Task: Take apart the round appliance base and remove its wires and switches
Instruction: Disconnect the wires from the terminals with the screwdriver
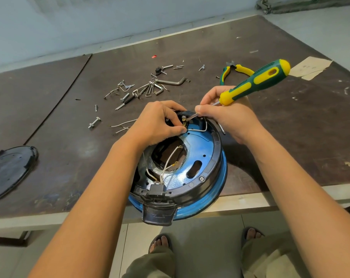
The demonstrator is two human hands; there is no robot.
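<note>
A black cover plate point(8, 173) lies at the left edge of the table point(290, 137). Further back, toward the middle, loose screws and hex keys point(144, 89) are scattered, with a bolt point(94, 123) nearer. The left hand point(158, 123) curls over the far rim of the round blue appliance base point(202, 151), its fingers pinching a small terminal part point(184, 124) there. The base sits at the near edge, overhanging it, with white wires point(171, 161) looping through its central opening. The right hand point(226, 119) pinches the shaft of a green-and-yellow screwdriver point(256, 81), whose tip meets the terminal. Pliers point(230, 72) and a cardboard scrap point(310, 67) lie toward the far right corner.
</note>
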